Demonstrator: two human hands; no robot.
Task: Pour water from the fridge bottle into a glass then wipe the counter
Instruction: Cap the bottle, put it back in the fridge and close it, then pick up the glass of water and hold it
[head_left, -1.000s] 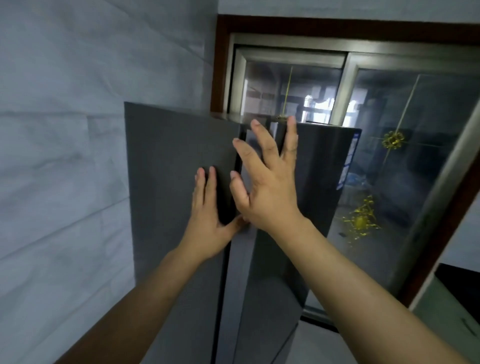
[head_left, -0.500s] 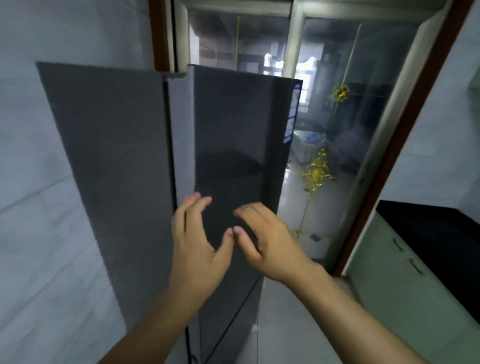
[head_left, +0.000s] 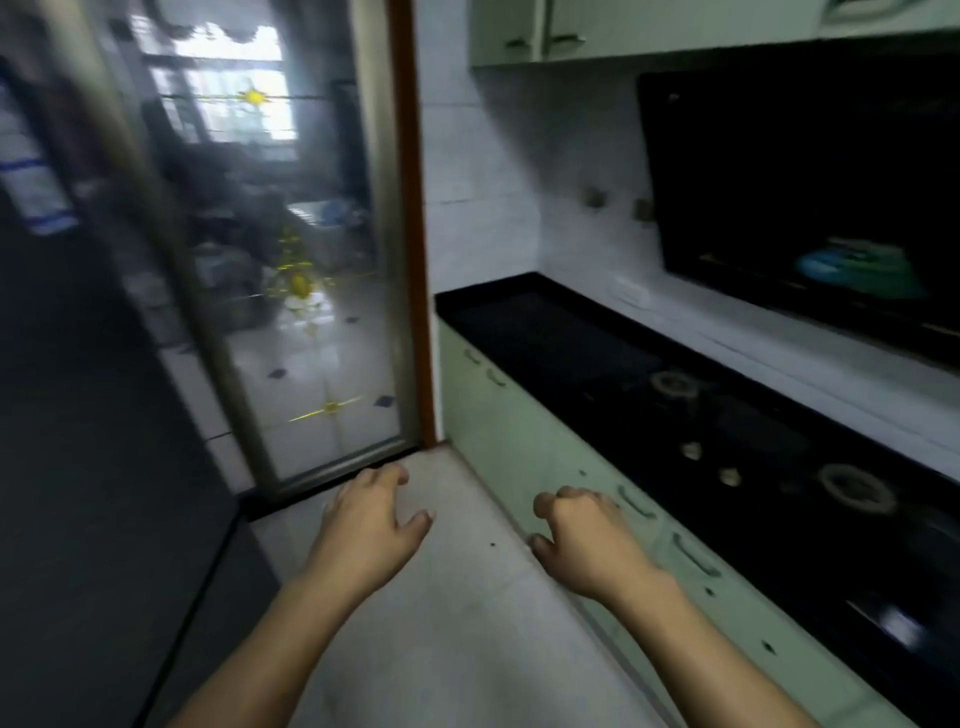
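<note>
Judging from this view, almost nothing of the task shows as done. Both hands hang empty over the pale floor: the left hand (head_left: 371, 525) has its fingers loosely spread and clasps nothing, and the right hand (head_left: 587, 540) has its fingers curled in on themselves, with no object between them.

No bottle and no glass appear anywhere in the frame, so the water cannot be located; the likely place is the dark fridge (head_left: 88, 415), which fills the space left of the left hand and beyond it, its door (head_left: 62, 493) apparently closed, though blur makes that uncertain.

Right of the right hand, just past the green cabinet fronts (head_left: 524, 447), runs the black counter (head_left: 535, 332) with a built-in gas hob (head_left: 753, 441). Its surface looks bare and dry as far as the blur allows, and no cloth is visible on it or near either hand.

Ahead of both hands stands a sliding glass door (head_left: 291, 291).

Everything seems left to do: fetching the bottle, finding a glass, pouring, then wiping.
</note>
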